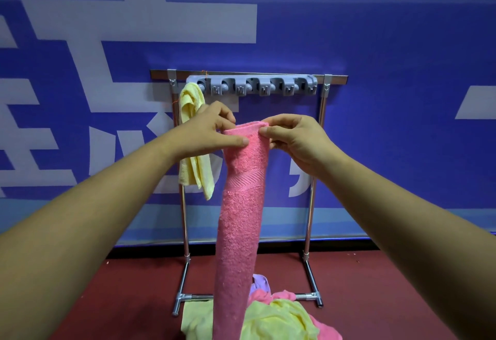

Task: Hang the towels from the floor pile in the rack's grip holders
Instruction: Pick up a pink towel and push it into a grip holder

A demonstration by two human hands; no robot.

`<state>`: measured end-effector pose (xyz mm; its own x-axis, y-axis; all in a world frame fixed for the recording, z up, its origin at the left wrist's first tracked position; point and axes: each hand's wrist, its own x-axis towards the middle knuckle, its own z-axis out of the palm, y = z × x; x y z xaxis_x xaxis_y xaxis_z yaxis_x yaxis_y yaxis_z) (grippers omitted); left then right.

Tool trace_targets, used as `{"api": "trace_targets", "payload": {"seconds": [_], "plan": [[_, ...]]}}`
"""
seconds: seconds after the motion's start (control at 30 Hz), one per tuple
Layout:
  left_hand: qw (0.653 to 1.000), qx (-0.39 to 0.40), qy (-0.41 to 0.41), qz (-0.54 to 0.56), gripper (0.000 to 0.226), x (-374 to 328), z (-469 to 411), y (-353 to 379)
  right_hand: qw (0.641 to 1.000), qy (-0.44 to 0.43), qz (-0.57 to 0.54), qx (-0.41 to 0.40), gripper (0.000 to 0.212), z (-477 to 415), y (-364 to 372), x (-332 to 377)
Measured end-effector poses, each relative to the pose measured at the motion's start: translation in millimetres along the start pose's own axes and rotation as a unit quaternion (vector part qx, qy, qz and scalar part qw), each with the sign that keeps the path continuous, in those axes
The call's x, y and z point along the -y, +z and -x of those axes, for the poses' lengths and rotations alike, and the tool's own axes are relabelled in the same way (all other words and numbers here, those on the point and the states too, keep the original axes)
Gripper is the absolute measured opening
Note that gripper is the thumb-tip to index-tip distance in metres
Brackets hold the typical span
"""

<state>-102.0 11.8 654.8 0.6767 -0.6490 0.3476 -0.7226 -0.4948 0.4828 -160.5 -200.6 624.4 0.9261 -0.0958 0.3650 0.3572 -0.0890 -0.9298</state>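
A long pink towel [241, 205] hangs down in front of me, folded lengthwise. My left hand [209, 132] pinches its top left corner and my right hand [295, 138] pinches its top right edge, both just below the grey strip of grip holders [252, 86] on the metal rack [316, 151]. A yellow towel [192, 167] hangs from the leftmost holder, partly behind my left hand. The other holders hold nothing. On the floor under the rack lies the pile of towels [279, 318], yellow, pink and lilac, partly hidden by the pink towel.
The rack stands against a blue banner wall [402, 44] with white characters. Its chrome feet [312, 296] rest on the red floor [120, 299] on both sides of the pile.
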Motion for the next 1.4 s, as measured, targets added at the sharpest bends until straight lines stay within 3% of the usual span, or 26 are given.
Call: {"api": "trace_targets", "payload": {"seconds": [0.1,0.2,0.27,0.37,0.53,0.67,0.8,0.9,1.07,1.13,1.2,1.3,1.4], "plan": [[0.997,0.038,-0.019,0.058,0.026,-1,4,-1,0.997,0.000,0.075,-0.005,0.008,3,-7,-2],[0.995,-0.024,-0.013,0.098,0.024,-4,1,6,0.999,0.015,0.034,-0.002,0.009,5,-9,0],[0.967,-0.050,-0.007,0.251,0.016,-5,0,10,0.997,0.034,-0.072,0.006,0.009,5,-9,4],[0.910,-0.067,-0.023,0.409,0.044,-1,-5,17,0.999,-0.005,-0.051,-0.007,0.008,5,-7,8],[0.906,-0.074,-0.063,0.412,0.038,4,-5,40,0.999,-0.026,-0.044,-0.006,0.009,3,-4,12],[0.922,-0.145,-0.050,0.355,0.023,-1,-8,46,0.998,-0.027,-0.055,-0.025,0.007,0,-3,7],[0.906,-0.180,-0.051,0.379,0.020,-10,-13,44,0.985,0.054,-0.159,0.043,0.015,2,-2,-14],[0.903,-0.203,-0.071,0.373,0.019,-7,-17,41,0.983,0.103,-0.126,0.090,0.033,12,3,-39],[0.885,-0.206,-0.122,0.400,0.011,3,-19,47,0.986,0.107,-0.119,0.052,0.010,15,7,-48],[0.856,-0.189,-0.145,0.459,0.018,4,-17,52,0.985,0.106,-0.135,0.029,0.012,13,11,-42],[0.843,-0.125,-0.145,0.503,0.039,9,-8,58,0.984,0.107,-0.145,0.002,0.018,9,12,-35],[0.879,-0.034,-0.131,0.457,0.038,19,12,76,0.984,0.108,-0.138,-0.029,0.004,2,9,-23],[0.889,-0.047,-0.141,0.434,0.033,27,25,96,0.984,0.113,-0.120,-0.060,0.004,-5,3,-20]]}}
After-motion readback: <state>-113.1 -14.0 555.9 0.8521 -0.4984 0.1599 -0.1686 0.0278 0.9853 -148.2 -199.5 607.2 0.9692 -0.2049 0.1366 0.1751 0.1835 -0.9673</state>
